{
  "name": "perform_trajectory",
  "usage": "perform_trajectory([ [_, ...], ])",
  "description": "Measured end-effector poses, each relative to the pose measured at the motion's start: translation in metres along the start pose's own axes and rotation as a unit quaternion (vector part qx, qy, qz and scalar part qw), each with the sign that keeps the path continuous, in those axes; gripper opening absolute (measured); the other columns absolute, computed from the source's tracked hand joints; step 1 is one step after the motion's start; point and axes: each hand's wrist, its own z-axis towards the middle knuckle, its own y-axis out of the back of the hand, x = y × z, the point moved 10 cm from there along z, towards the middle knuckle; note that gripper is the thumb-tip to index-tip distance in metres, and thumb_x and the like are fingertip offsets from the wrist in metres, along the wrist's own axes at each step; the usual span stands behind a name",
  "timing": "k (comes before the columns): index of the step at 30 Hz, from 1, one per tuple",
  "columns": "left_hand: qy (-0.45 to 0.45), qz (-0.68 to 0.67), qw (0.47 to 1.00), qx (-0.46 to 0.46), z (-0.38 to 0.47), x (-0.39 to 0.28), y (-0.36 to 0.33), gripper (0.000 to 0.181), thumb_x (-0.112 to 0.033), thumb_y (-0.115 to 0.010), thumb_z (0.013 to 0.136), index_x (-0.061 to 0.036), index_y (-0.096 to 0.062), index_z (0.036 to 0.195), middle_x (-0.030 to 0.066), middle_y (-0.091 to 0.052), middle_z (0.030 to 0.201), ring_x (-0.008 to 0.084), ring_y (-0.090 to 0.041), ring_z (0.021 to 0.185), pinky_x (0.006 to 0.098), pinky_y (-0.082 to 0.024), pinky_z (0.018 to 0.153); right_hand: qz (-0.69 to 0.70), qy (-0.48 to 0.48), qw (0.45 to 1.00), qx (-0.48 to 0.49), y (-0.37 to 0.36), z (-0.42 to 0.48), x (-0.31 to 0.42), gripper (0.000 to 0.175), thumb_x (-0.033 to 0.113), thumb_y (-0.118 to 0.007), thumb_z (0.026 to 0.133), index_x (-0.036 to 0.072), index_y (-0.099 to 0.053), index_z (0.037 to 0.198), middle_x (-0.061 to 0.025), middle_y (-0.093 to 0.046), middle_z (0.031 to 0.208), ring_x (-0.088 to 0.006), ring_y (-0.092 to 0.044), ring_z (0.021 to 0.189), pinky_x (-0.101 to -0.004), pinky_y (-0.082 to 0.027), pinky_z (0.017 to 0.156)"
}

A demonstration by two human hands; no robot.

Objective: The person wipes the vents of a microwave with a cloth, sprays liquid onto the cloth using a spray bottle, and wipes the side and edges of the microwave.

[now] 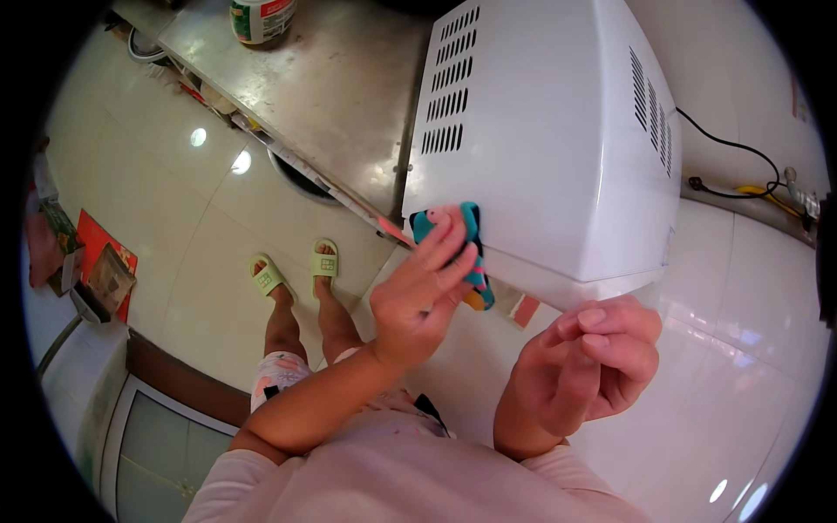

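Note:
My left hand (418,294) presses a teal patterned cloth (487,287) with dark, pink and yellow parts against the lower left edge of a white appliance housing (523,131). Part of the cloth is covered by my fingers. Rows of vent slots (451,82) run down the left of the housing's large face, and more slots show on its right side. My right hand (588,366) hovers just below the housing's near corner, its fingers loosely curled and nothing visible in them. Whether it touches the corner, I cannot tell.
A metal-topped counter (340,85) adjoins the housing and carries a labelled jar (263,23). At right, a black cable with a plug (696,184) lies near a metal pipe fitting (801,193). A dustpan (91,302) and red packaging (98,235) are at far left.

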Motion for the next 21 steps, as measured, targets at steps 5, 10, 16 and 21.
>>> perform_trajectory([
  [5,-0.098,0.040,0.994,0.032,0.001,-0.051,-0.016,0.040,0.006,-0.068,0.068,-0.0031,-0.072,0.107,0.0138,-0.067,0.117,0.0337,-0.059,0.118,0.0383,-0.053,0.094,-0.063,-0.011,0.998,0.016,0.000,-0.004,0.002,0.015,-0.003,-0.056,0.078,0.004,-0.062,0.091,-0.0124,-0.061,0.094,-0.0161,-0.056,0.056,-0.0259,-0.047,0.050],
  [10,-0.123,0.083,0.989,0.013,0.007,-0.032,-0.008,0.037,0.009,-0.065,0.069,-0.0020,-0.073,0.103,0.0159,-0.069,0.110,0.0339,-0.064,0.110,0.0382,-0.055,0.091,-0.055,-0.012,0.997,0.050,-0.002,-0.002,-0.001,0.015,0.001,-0.060,0.072,0.005,-0.063,0.086,-0.0124,-0.064,0.088,-0.0181,-0.057,0.060,-0.0267,-0.049,0.051],
  [16,-0.094,0.080,0.992,-0.016,-0.001,-0.007,-0.002,0.036,0.009,-0.063,0.071,-0.0022,-0.073,0.103,0.0173,-0.068,0.109,0.0346,-0.064,0.109,0.0367,-0.054,0.090,-0.055,0.029,0.998,0.027,-0.003,-0.009,0.001,0.015,0.003,-0.062,0.072,0.004,-0.062,0.087,-0.0125,-0.062,0.089,-0.0190,-0.057,0.062,-0.0252,-0.047,0.048],
  [21,-0.129,0.074,0.989,0.020,0.008,-0.048,-0.015,0.043,0.008,-0.067,0.068,-0.0039,-0.072,0.109,0.0147,-0.067,0.114,0.0331,-0.061,0.114,0.0373,-0.055,0.090,-0.062,0.054,0.996,0.033,-0.006,-0.010,0.002,0.014,0.004,-0.062,0.074,0.003,-0.061,0.087,-0.0119,-0.060,0.090,-0.0187,-0.057,0.062,-0.0248,-0.047,0.047],
])
